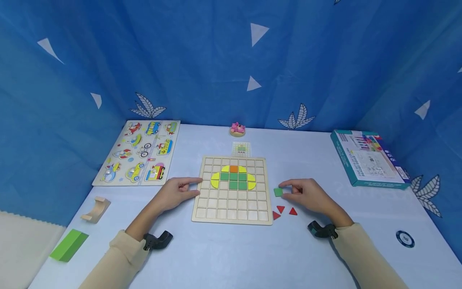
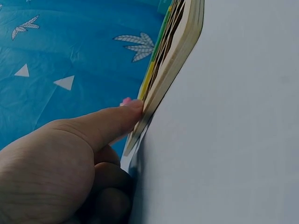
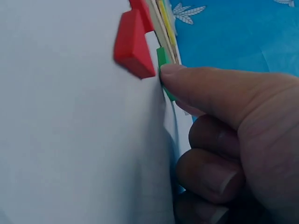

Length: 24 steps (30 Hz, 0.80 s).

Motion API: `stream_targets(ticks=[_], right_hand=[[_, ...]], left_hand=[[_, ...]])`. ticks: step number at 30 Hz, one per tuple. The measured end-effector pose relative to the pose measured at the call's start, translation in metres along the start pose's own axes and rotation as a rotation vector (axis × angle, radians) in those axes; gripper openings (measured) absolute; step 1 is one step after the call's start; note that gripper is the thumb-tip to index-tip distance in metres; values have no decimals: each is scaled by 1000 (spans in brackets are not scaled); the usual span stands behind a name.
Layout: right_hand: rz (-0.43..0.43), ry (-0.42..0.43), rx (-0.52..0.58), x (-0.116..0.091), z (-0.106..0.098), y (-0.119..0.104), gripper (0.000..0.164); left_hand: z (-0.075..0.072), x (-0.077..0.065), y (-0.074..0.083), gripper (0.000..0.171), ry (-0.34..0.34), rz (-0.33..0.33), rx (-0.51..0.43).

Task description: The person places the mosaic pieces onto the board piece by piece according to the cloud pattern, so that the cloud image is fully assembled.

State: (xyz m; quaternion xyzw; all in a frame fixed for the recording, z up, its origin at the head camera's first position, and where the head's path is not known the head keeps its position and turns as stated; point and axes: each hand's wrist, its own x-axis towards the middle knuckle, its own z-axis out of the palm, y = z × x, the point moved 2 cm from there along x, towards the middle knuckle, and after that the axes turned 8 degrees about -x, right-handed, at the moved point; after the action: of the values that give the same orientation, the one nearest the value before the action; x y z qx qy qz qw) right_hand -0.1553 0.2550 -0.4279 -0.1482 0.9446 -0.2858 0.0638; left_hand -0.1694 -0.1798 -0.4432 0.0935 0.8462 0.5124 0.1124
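A wooden grid board [image 1: 231, 203] lies flat, with yellow rounded pieces [image 1: 215, 176], an orange square [image 1: 234, 169] and several green squares [image 1: 242, 186] set in its cells. At its left edge, my left hand [image 1: 177, 190] touches the rim with thumb and index finger spread apart; the thumb [image 2: 133, 106] presses the edge in the left wrist view. Right of the board, my right hand [image 1: 306, 194] pinches a green square tile [image 1: 277, 192] between thumb and index finger, low over the table. Three red triangles [image 1: 293, 211] lie just in front of that hand.
Behind the board are a small pattern card [image 1: 241, 149] and a pink figurine [image 1: 237, 129]. A vehicle puzzle board [image 1: 144, 152], a wooden arch [image 1: 96, 210] and a green block [image 1: 68, 245] stand left. On the right lie a game box [image 1: 369, 158] and a round chip [image 1: 405, 239].
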Motion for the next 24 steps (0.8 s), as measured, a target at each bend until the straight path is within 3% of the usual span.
stream_targets(ticks=[24], right_hand=[[0, 33, -38, -2, 5, -2, 31]], left_hand=[[0, 0, 3, 42, -2, 5, 16]])
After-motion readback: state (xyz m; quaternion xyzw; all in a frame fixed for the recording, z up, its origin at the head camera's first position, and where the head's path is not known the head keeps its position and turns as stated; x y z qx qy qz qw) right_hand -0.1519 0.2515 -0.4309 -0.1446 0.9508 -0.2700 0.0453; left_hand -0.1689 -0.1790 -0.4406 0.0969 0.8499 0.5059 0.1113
